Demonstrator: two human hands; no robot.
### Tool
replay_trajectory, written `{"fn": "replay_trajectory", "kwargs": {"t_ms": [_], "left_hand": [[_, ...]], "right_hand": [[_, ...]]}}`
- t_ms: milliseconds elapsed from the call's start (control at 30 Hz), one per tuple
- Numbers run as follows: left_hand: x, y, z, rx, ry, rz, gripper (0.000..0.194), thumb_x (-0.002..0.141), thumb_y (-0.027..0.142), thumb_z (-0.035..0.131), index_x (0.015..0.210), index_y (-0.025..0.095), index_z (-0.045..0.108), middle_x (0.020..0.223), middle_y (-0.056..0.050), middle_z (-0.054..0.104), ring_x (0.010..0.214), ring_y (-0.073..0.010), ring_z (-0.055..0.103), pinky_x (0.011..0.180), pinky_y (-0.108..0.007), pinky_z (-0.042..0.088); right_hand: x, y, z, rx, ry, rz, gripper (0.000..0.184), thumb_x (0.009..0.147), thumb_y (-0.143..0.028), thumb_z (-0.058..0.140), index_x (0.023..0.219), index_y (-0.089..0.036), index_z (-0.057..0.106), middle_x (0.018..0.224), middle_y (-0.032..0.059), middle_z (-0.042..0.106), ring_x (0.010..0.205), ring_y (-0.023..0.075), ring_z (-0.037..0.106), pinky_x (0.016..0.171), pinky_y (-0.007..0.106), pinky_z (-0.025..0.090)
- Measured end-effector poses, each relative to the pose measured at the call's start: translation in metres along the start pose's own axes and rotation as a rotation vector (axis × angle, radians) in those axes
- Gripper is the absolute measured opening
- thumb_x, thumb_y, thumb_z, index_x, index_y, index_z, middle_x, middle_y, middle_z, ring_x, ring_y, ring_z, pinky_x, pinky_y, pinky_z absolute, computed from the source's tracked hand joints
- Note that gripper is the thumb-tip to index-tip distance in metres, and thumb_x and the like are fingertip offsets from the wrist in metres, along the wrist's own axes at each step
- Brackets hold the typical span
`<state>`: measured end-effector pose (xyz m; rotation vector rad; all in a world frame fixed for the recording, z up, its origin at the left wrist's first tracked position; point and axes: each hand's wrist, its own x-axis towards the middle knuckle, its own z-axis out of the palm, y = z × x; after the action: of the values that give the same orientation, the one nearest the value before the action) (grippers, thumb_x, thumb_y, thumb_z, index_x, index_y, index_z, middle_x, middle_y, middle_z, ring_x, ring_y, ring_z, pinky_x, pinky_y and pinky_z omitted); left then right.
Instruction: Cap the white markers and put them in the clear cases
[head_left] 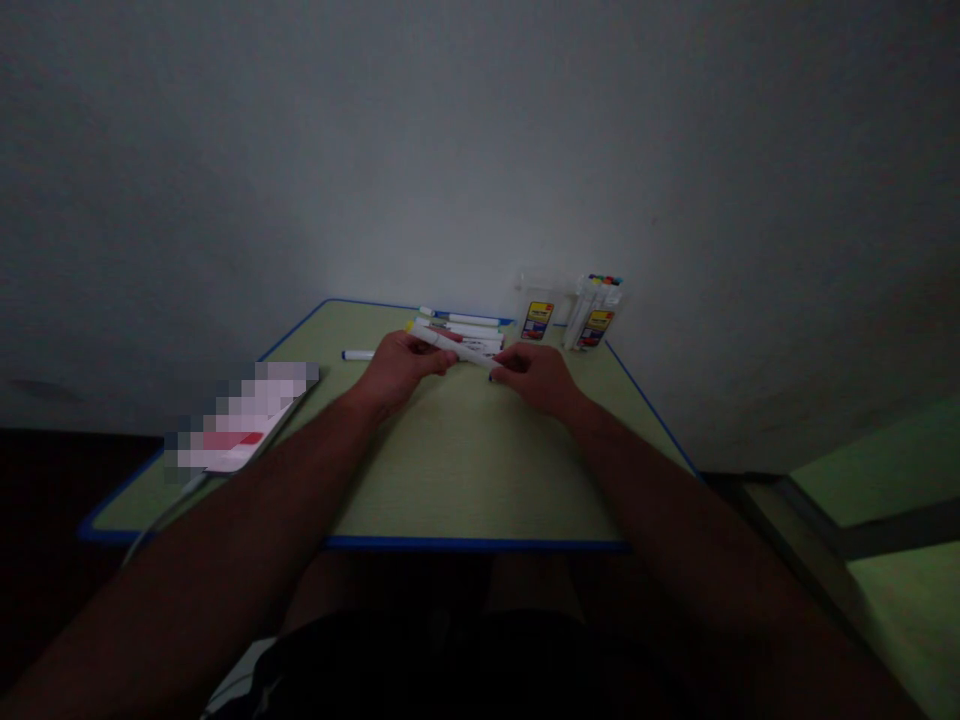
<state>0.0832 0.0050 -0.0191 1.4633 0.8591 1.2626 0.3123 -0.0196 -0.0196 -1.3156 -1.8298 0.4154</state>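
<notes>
Clear cases [538, 318] stand beside markers [474, 329]; hands [541, 376] hold yellow-ended marker [471, 354].

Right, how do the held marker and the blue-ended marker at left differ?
The held marker shows a yellow end; the blue-ended marker shows blue. The held marker slants between the left hand and right hand; the blue one lies on the table, partly hidden by the left hand. Both have white barrels.
</notes>
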Motion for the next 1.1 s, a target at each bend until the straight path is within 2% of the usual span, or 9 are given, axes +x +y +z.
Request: {"fn": "replay_trajectory", "kwargs": {"t_ms": [100, 233, 467, 633, 733, 867, 967, 1100], "left_hand": [[-0.002, 0.004, 0.000, 0.011, -0.019, 0.011, 0.031, 0.069, 0.028, 0.081, 0.096, 0.015, 0.077, 0.098, -0.010, 0.077, 0.087, -0.0212, 0.069, 0.075, -0.035, 0.056], [-0.004, 0.008, 0.002, -0.008, -0.010, 0.041, 0.027, 0.074, 0.030, 0.079, 0.096, 0.015, 0.075, 0.105, -0.011, 0.077, 0.093, -0.0219, 0.070, 0.084, -0.038, 0.058], [-0.005, 0.011, 0.004, 0.080, 0.058, 0.086, 0.023, 0.071, 0.029, 0.081, 0.089, 0.016, 0.075, 0.087, -0.006, 0.076, 0.082, -0.0201, 0.069, 0.083, -0.039, 0.056], [-0.006, 0.013, 0.003, 0.220, 0.030, 0.143, 0.020, 0.071, 0.030, 0.079, 0.087, 0.018, 0.078, 0.092, -0.005, 0.077, 0.086, -0.0198, 0.067, 0.088, -0.038, 0.053], [-0.006, 0.010, 0.003, 0.257, -0.004, 0.127, 0.025, 0.070, 0.033, 0.080, 0.090, 0.018, 0.079, 0.091, -0.004, 0.077, 0.082, -0.0189, 0.065, 0.082, -0.035, 0.052], [-0.005, 0.002, 0.002, 0.277, -0.047, 0.103, 0.032, 0.069, 0.036, 0.081, 0.096, 0.019, 0.080, 0.092, -0.006, 0.077, 0.075, -0.0187, 0.064, 0.071, -0.033, 0.051], [-0.005, -0.002, 0.001, 0.363, -0.068, 0.151, 0.029, 0.071, 0.034, 0.080, 0.097, 0.021, 0.081, 0.101, -0.007, 0.078, 0.084, -0.0209, 0.066, 0.080, -0.036, 0.052], [-0.005, -0.004, 0.000, 0.460, -0.105, 0.169, 0.029, 0.072, 0.031, 0.079, 0.100, 0.024, 0.082, 0.103, -0.007, 0.078, 0.092, -0.0230, 0.068, 0.091, -0.040, 0.051]], "right_hand": [[-0.002, -0.006, 0.002, 0.004, -0.029, -0.007, 0.012, 0.074, -0.024, 0.079, 0.085, -0.020, 0.079, 0.076, 0.0014, 0.075, 0.067, 0.0149, 0.065, 0.067, 0.028, 0.048], [-0.002, -0.005, 0.003, 0.008, 0.031, -0.041, 0.011, 0.080, -0.028, 0.075, 0.085, -0.019, 0.079, 0.076, 0.0023, 0.075, 0.066, 0.0140, 0.064, 0.066, 0.028, 0.047], [-0.001, -0.001, 0.001, -0.023, 0.077, -0.054, 0.016, 0.084, -0.033, 0.071, 0.080, -0.018, 0.076, 0.069, 0.0016, 0.071, 0.063, 0.0137, 0.060, 0.064, 0.028, 0.045], [-0.001, -0.003, 0.000, 0.009, 0.085, -0.049, 0.016, 0.084, -0.033, 0.070, 0.079, -0.019, 0.075, 0.068, 0.0014, 0.070, 0.064, 0.0141, 0.061, 0.064, 0.028, 0.046], [-0.001, -0.003, 0.000, 0.038, 0.093, -0.040, 0.015, 0.083, -0.033, 0.070, 0.080, -0.019, 0.075, 0.070, 0.0019, 0.071, 0.066, 0.0149, 0.063, 0.064, 0.028, 0.047], [0.001, 0.000, 0.001, 0.108, 0.110, -0.019, 0.017, 0.081, -0.034, 0.072, 0.087, -0.019, 0.076, 0.072, 0.0026, 0.072, 0.066, 0.0154, 0.065, 0.061, 0.028, 0.049], [0.001, 0.001, 0.003, 0.222, 0.106, 0.007, 0.023, 0.078, -0.034, 0.075, 0.094, -0.019, 0.076, 0.075, 0.0029, 0.072, 0.063, 0.0143, 0.065, 0.059, 0.028, 0.050], [0.001, 0.000, 0.003, 0.381, 0.053, 0.026, 0.033, 0.070, -0.034, 0.081, 0.098, -0.020, 0.075, 0.077, 0.0020, 0.073, 0.066, 0.0144, 0.067, 0.061, 0.028, 0.055]]}}
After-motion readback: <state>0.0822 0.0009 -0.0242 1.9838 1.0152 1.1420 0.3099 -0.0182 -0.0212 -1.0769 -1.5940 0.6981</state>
